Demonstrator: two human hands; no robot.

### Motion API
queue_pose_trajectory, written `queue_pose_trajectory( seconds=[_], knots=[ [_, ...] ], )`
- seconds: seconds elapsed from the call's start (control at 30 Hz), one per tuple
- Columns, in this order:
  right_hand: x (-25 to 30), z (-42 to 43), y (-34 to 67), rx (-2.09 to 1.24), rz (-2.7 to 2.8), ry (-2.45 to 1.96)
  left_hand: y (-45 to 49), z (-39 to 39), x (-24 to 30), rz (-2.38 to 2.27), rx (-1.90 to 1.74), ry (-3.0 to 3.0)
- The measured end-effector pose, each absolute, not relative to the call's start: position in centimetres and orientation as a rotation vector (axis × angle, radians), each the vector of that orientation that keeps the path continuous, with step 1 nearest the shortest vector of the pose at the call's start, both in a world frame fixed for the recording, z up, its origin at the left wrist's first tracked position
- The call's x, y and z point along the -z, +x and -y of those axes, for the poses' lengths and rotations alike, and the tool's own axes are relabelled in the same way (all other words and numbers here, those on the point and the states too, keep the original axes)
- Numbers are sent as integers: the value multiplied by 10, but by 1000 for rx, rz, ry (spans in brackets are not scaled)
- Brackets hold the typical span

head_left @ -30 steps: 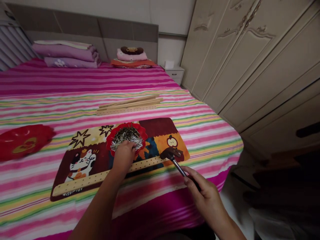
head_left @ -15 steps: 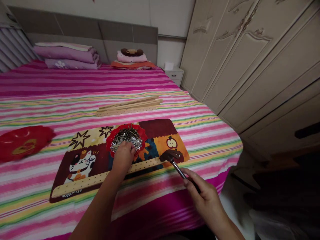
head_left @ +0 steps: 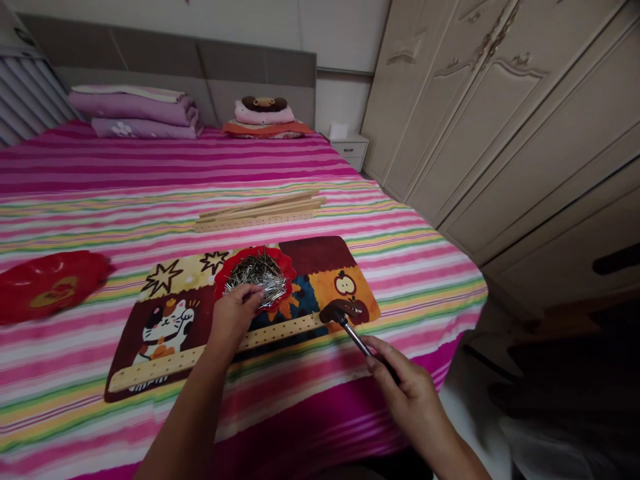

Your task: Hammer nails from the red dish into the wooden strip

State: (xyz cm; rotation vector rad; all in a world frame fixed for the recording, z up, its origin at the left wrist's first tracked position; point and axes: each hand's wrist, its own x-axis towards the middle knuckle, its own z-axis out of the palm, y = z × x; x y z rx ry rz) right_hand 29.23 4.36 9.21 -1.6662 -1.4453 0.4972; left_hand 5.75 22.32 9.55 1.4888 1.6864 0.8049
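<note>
My left hand [head_left: 234, 312] is at the near rim of a red scalloped dish [head_left: 290, 272] heaped with thin metal nails [head_left: 257, 273]. Its thumb and fingertips are pinched together; whatever they hold is too small to make out. A claw hammer [head_left: 356, 339] is in my right hand [head_left: 407, 383], gripped by the handle. The hammer's dark head lies over the right end of a wooden strip [head_left: 280, 328] dotted with rows of small holes. That strip rests across a patterned mat [head_left: 320, 250], partly hidden by my left forearm.
Several more wooden strips [head_left: 260, 213] lie beyond the mat on the striped bedspread [head_left: 410, 253]. At the left is a red plate [head_left: 55, 283]. Folded bedding [head_left: 135, 117] is stacked near the headboard [head_left: 240, 70]. A wardrobe [head_left: 480, 120] stands to the right, past the bed's edge.
My left hand has drawn back slightly to the left from the nails, toward the dish's near rim. The right hand and the hammer look nearly still.
</note>
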Motion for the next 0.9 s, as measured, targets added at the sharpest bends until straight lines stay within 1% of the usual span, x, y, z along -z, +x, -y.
queue_pose_trajectory(
  seconds=[0.13, 0.3, 0.37, 0.5, 0.63, 0.73, 0.9],
  knots=[
    [-92, -44, 292, -505, 1439, -1664, 53, -223, -94, -1683, -838, 1481],
    [-93, -42, 293, -512, 1444, -1671, 51, -217, -101, -1783, -808, 1722],
    [-94, -41, 294, -514, 1444, -1669, 51, -211, -105, -1778, -696, 1856],
    [-95, -42, 294, -526, 1433, -1680, 50, -198, -106, -1737, -311, 2127],
    [-93, -41, 293, -537, 1446, -1672, 50, -190, -98, -1711, -48, 2206],
    [-92, -39, 293, -547, 1450, -1671, 50, -188, -93, -1700, 22, 2192],
    [-93, -38, 292, -550, 1436, -1680, 52, -189, -90, -1662, 2, 2178]
  ],
)
